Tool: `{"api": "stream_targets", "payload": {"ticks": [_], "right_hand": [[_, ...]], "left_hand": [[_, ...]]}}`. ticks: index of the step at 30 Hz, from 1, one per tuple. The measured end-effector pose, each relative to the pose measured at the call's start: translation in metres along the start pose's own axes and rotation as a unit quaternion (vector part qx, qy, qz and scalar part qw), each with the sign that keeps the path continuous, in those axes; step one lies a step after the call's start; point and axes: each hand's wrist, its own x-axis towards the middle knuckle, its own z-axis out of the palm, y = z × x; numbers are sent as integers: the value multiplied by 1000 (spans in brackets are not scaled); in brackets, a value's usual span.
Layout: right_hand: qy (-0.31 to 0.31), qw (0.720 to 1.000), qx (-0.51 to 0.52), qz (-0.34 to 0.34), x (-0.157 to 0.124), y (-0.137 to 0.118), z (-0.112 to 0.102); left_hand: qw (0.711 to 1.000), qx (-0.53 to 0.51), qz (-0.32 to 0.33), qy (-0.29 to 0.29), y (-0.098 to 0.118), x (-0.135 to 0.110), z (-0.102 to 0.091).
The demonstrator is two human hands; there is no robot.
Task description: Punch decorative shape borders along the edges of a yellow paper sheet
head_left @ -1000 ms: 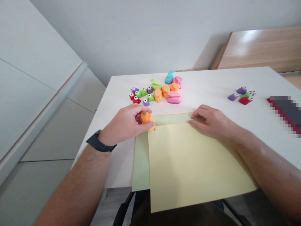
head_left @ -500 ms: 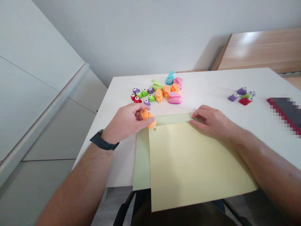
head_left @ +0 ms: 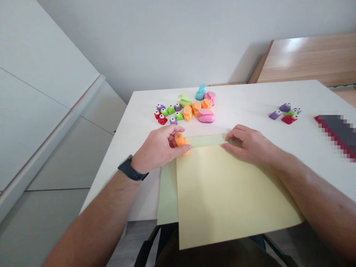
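Note:
My left hand [head_left: 164, 144] is closed round an orange craft punch [head_left: 179, 139] with a star mark on its lever. The punch sits over the top left corner of a pale yellow sheet of paper [head_left: 236, 189], covering that corner. At the sheet's top edge, my right hand [head_left: 246, 142] is closed with its fingers curled and its thumb on the paper. A pale green sheet [head_left: 168, 196] lies under the yellow one, showing along the left and top. Both sheets reach over the front edge of the table.
Behind my hands on the white table [head_left: 241, 107] stand several craft punches, among them a pink one [head_left: 206, 115], an orange one [head_left: 187, 112] and a blue one [head_left: 200, 92]. Small purple, green and red punches [head_left: 289, 118] lie at the right, near a blurred dark object [head_left: 336, 129].
My left hand has moved right with the orange punch, onto the yellow sheet's corner. The star-shaped hole seen there before is now covered. My right hand has barely shifted.

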Motion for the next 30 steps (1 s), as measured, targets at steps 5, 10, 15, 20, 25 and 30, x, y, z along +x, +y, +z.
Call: {"api": "stream_targets", "payload": {"ticks": [5, 10, 15, 20, 25, 30], "right_hand": [[0, 1000, -1, -3, 1, 0, 1], [-3, 1000, -6, 0, 0, 0, 1], [1, 1000, -7, -2, 0, 1, 1], [1, 1000, -7, 1, 0, 0, 1], [-5, 1000, -14, 8, 0, -1, 1], [-1, 1000, -16, 5, 0, 0, 2]], "left_hand": [[1000, -2, 18, 1, 7, 0, 7], [1000, 11, 28, -4, 14, 1, 13], [999, 21, 48, -11, 14, 2, 14], [998, 5, 61, -14, 9, 2, 11], [997, -7, 70, -17, 8, 3, 9], [998, -15, 67, -14, 8, 4, 8]]}}
